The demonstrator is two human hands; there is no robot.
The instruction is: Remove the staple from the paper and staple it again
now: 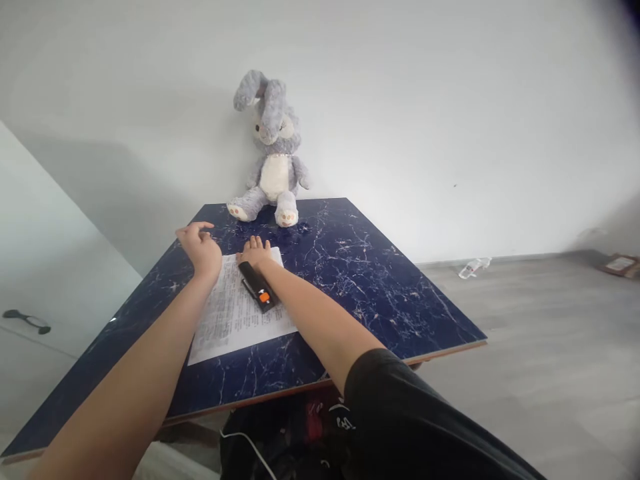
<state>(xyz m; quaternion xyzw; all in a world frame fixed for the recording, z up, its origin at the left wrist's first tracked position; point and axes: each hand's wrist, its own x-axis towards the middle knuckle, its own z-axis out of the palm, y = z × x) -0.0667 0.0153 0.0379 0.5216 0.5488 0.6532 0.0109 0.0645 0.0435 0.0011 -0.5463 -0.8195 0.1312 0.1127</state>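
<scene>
A printed sheet of paper (220,327) lies on the dark blue marbled table (370,293). My right hand (255,253) rests flat near the sheet's far edge, fingers stretched out. Beside that wrist, a long black object (257,287) with an orange mark lies on the paper; it looks like a stapler. My left hand (201,251) is at the far left corner of the sheet, bent at the wrist. Its fingers are loosely curved and apart, with nothing visible in them.
A grey plush rabbit (275,173) sits at the table's far edge against the white wall. On the left stands a white cabinet with a dark handle (27,322). A clear plastic item (474,268) lies on the floor at right, with a brown object (620,265) beyond it.
</scene>
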